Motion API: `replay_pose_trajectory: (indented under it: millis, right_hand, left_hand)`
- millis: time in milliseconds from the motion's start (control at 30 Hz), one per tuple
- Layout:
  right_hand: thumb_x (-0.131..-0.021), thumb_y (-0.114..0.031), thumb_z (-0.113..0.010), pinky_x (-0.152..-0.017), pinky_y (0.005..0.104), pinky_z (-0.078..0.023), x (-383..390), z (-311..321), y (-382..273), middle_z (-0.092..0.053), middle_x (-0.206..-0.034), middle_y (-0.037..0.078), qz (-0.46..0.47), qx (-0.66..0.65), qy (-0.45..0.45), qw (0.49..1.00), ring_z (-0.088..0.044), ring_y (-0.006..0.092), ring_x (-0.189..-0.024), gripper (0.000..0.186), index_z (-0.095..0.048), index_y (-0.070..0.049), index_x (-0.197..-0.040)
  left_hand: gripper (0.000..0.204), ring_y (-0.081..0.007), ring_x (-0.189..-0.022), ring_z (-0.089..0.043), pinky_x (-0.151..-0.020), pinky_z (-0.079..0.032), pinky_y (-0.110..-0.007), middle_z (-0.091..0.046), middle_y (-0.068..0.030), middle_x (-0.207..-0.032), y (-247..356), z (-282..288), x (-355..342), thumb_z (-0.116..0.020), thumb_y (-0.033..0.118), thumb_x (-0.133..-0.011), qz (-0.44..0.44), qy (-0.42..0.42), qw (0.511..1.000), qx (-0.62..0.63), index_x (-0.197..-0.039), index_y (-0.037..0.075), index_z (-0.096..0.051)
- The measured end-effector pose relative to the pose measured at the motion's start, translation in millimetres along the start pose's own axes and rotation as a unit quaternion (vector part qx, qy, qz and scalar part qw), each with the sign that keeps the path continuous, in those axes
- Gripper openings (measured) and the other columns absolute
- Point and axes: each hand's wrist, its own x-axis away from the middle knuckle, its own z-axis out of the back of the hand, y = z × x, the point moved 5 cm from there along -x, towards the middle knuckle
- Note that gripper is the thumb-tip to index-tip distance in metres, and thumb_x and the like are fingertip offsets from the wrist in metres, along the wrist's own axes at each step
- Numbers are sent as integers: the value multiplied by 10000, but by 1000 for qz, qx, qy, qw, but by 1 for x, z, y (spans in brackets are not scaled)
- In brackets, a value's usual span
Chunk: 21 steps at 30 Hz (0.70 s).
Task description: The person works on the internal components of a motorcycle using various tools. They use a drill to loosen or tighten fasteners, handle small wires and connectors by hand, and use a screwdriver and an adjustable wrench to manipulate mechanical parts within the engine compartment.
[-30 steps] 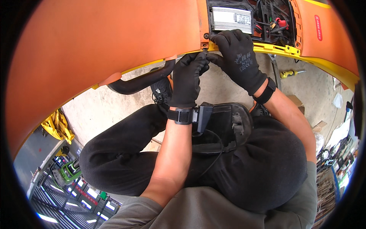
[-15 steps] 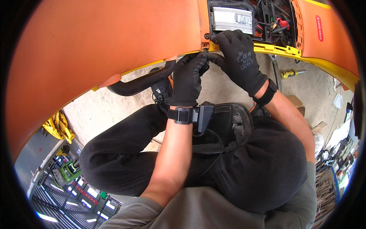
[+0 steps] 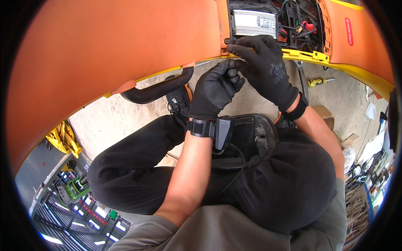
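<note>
While the left hand [image 3: 214, 91] pinches a dark piece [image 3: 229, 61], the right hand [image 3: 268, 69] spreads alongside.

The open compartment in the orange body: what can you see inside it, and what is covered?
Inside are a silver finned box, a red part and black wiring. Whatever lies under the box or behind the gloved right hand is covered and cannot be seen.

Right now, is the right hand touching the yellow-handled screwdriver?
Apart. The head view shows a plain gap: a metal leg and some floor appear between the right hand and the yellow-handled screwdriver.
</note>
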Motion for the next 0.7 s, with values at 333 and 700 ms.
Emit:
replay_pose_trajectory:
  millis: [333, 700]
  right_hand:
    - [-697, -58, -700, -792, 382, -451, -8, 1, -2, -629, -965, 45, 36, -86, -37, 995, -563, 271, -897, 225, -680, -115, -914]
    - [-706, -65, -698, -788, 386, -436, -12, 0, 8, -606, -922, 60, 20, -82, -72, 994, -544, 278, -870, 160, -632, -76, -851]
  left_hand:
    - [162, -206, -749, -456, -820, -426, -385, -504, -49, -824, -7, -1, 0, -465, 185, -955, 73, -86, 990, 87, -892, 55, -538]
    - [240, -126, -817, -597, -849, -521, -320, -629, -48, -999, -1, 1, 12, -503, 183, -990, -111, 86, 973, -185, -1149, 18, -574]
